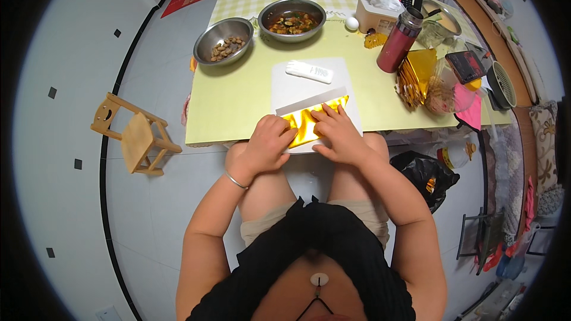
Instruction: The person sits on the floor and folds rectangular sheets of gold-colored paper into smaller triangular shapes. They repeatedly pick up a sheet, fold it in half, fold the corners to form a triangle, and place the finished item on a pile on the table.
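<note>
At your far left, a wooden chair [138, 137] stands on the floor, apart from the table [229, 98]. On the table's left side sits a steel bowl of brown nuts [205, 44], and just right of it another steel bowl holding food [309, 32]. Your left hand [269, 141], a bangle [237, 182] at its wrist, rests with fingers curled on the left end of the gold foil [304, 126]; you can't tell from here whether it pinches the foil or only presses it. The foil lies crinkled on a white mat [281, 77] at the table's near edge, right in front of you, a pale strip [309, 101] along its far side. Beyond that strip, a white block [309, 72] lies on the mat. Your right hand [339, 134] lies spread over the foil's right part, fingers extended and not closed around anything. Farther right come an egg [352, 24], a tissue box [369, 16] and an upright red flask [398, 46]. Next to the flask are gold sheets [423, 65], then a clear container [440, 100], a pink sheet [468, 107] and, rightmost, a basket [501, 85]. Below the table's right side, a black bag [413, 169] sits on the floor.
</note>
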The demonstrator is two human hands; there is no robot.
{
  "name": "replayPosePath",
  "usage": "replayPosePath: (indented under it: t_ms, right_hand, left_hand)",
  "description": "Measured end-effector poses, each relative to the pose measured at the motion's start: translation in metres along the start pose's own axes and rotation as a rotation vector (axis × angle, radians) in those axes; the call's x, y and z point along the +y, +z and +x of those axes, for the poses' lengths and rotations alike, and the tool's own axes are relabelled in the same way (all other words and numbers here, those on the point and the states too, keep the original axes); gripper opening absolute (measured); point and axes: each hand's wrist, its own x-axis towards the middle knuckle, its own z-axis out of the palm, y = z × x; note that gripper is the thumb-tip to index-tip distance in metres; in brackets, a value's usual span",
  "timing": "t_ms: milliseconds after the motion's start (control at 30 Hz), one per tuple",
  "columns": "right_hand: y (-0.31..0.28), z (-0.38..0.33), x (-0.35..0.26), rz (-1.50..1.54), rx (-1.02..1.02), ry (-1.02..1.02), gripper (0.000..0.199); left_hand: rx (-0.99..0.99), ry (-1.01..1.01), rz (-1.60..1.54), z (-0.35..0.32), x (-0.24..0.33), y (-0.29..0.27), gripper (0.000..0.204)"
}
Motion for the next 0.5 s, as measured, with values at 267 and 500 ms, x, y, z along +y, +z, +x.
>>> replayPosePath:
  t_ms: [267, 500]
  right_hand:
    - [0.027, 0.001, -0.004, -0.075, 0.084, 0.087, 0.040]
    - [0.021, 0.000, -0.010, -0.033, 0.058, 0.099, 0.036]
  left_hand:
    - [-0.074, -0.078, -0.329, 0.000, -0.028, -0.008, 0.066]
    - [-0.100, -0.022, 0.009, 0.002, -0.021, -0.017, 0.069]
